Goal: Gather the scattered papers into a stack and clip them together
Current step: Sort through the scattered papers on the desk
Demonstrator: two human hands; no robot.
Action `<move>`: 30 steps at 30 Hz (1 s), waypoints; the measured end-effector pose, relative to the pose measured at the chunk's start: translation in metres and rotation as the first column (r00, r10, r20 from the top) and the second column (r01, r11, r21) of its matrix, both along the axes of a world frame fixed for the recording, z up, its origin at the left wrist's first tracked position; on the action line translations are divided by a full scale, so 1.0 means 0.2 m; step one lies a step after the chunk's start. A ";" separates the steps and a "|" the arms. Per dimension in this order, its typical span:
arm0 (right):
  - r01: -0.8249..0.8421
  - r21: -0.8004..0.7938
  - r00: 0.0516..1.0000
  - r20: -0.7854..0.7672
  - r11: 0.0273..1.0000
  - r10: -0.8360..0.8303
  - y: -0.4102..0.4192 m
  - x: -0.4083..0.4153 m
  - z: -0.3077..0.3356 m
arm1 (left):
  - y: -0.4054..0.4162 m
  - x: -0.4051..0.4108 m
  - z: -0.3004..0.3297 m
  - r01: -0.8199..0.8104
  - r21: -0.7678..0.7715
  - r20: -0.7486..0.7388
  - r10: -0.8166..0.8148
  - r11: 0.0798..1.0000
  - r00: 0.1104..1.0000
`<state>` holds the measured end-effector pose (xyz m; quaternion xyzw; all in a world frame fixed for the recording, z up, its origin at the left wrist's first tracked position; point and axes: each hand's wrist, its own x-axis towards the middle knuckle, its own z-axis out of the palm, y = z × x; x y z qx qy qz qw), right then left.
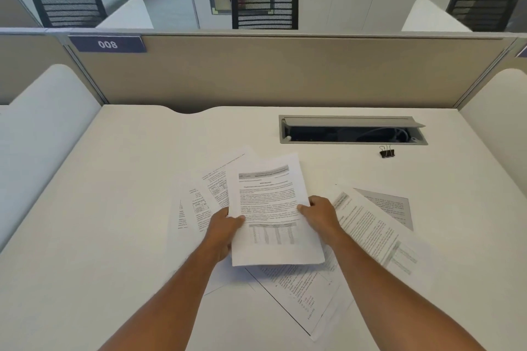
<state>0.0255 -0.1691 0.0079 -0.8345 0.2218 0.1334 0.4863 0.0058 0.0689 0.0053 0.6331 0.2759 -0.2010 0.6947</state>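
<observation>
Two bare forearms reach up from the bottom edge of the view, and between them a printed sheet (296, 296) lies flat and skewed on the white desk (119, 208), just nearer the camera than the held page. That held page (271, 208) serves as the landmark: a sheet of text with a grey header band and a table low down, lifted above the desk in both hands. The left hand (224, 229) grips its left edge, thumb on top and fingers curled beneath. The right hand (320, 215) grips its right edge the same way, thumb pressed on the print.

Left of the held page and partly under it, several overlapping sheets (205, 199) fan out on the desk. Right of it, a long sheet (373, 231) lies at a slant, reaching under the right forearm, and beyond that sheet a greyer page (390, 204) pokes out, partly covered. How many sheets lie there in all cannot be told.

Beyond the held page and to its right, well apart from every sheet, a black binder clip (387, 152) stands on the desk with its wire handles up. Just behind the clip, a grey cable tray (353, 141) is sunk into the desk, its lid tilted open. Far beyond the held page rises a beige partition (285, 71) bearing a label reading 008 (107, 44).
</observation>
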 end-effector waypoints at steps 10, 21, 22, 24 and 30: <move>-0.023 0.380 0.985 -0.150 0.925 0.086 -0.07 0.09 0.09 | 0.01 0.03 0.05 -0.164 0.056 0.007 0.164 0.985 0.986; -0.355 -0.432 0.922 -0.013 0.829 0.387 0.04 0.16 -0.01 | -0.01 0.09 0.11 -0.393 0.270 0.033 0.399 0.879 0.916; -0.382 -0.479 0.905 -0.022 0.790 0.425 0.05 0.14 -0.03 | -0.01 0.10 0.11 -0.409 0.233 0.022 0.416 0.882 0.909; -0.402 -0.530 0.886 -0.020 0.746 0.464 0.07 0.13 -0.06 | 0.00 0.11 0.11 -0.442 0.193 0.010 0.449 0.876 0.894; -0.372 -0.536 0.895 0.011 0.758 0.446 0.07 0.12 -0.07 | 0.05 0.17 0.08 -0.497 0.125 -0.013 0.502 0.859 0.865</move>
